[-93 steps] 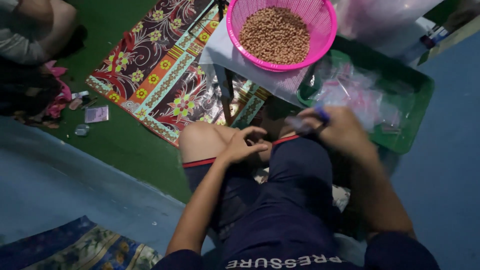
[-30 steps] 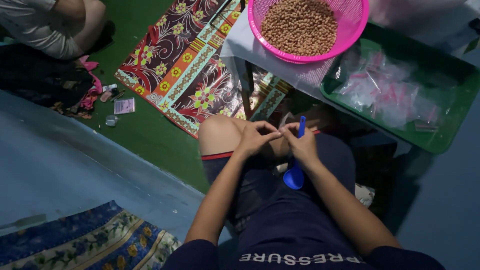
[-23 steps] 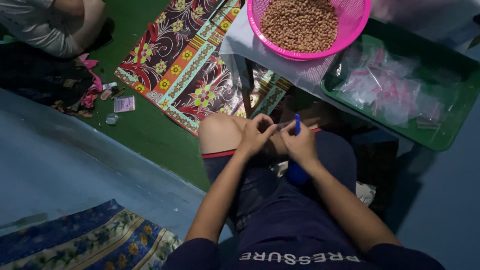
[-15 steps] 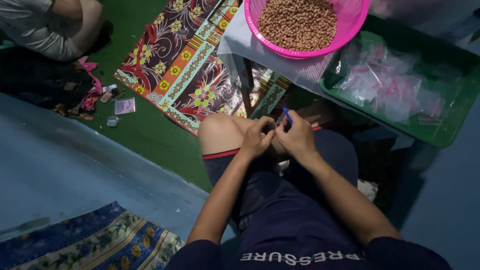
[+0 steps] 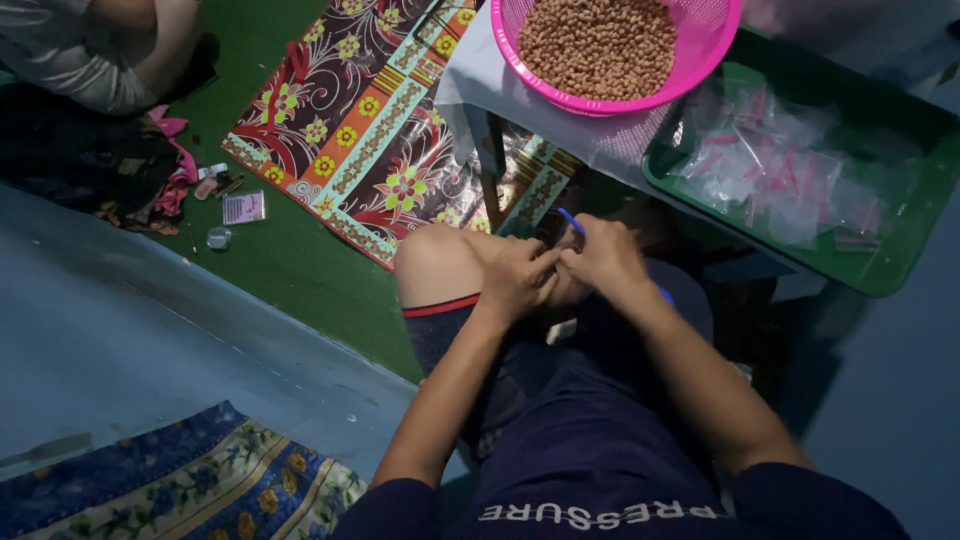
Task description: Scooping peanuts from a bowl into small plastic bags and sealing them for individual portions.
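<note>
Green matting covers the floor [image 5: 290, 265], with a patterned floral mat [image 5: 360, 130] spread across it; a second person sits at the upper left edge. A low table [image 5: 470, 80] carries a pink mesh basket [image 5: 715, 40] heaped with peanuts [image 5: 600, 40], and beside it a green tray [image 5: 900, 250] holds a loose pile of small clear plastic bags [image 5: 780, 170] with pink strips. Above the raised knee, the left hand [image 5: 515, 280] and right hand [image 5: 605, 260] are pressed together, fingertips pinching something small that cannot be made out. A blue spoon-like tool [image 5: 572, 222] projects from the right hand's grip. Judged from the full basket and the modest pile on the tray, the packing appears far from finished; the item between the fingers seems mid-handling, not yet set on the tray.
</note>
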